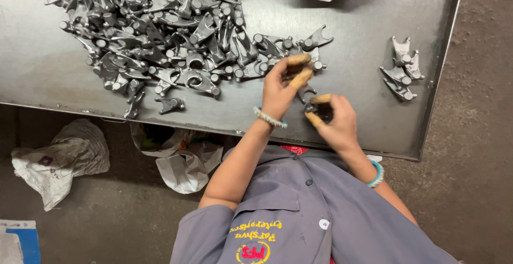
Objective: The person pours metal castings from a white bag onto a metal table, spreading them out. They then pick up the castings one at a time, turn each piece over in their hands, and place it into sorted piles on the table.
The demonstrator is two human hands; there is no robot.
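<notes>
grey shirt (320,216) | right hand (334,120) fingers pinch dark part (322,113) | left hand (283,85) grips fork casting (305,91) near tray edge (342,147)

I'm in a metalworking shop, at a steel table (48,66) heaped with grey forged forks (160,29), a few more set apart in a small stack (402,69). The floor (481,82) is bare and dusty, with crumpled sacks (59,160) lying on it, and I wear a grey work shirt (320,216).
</notes>
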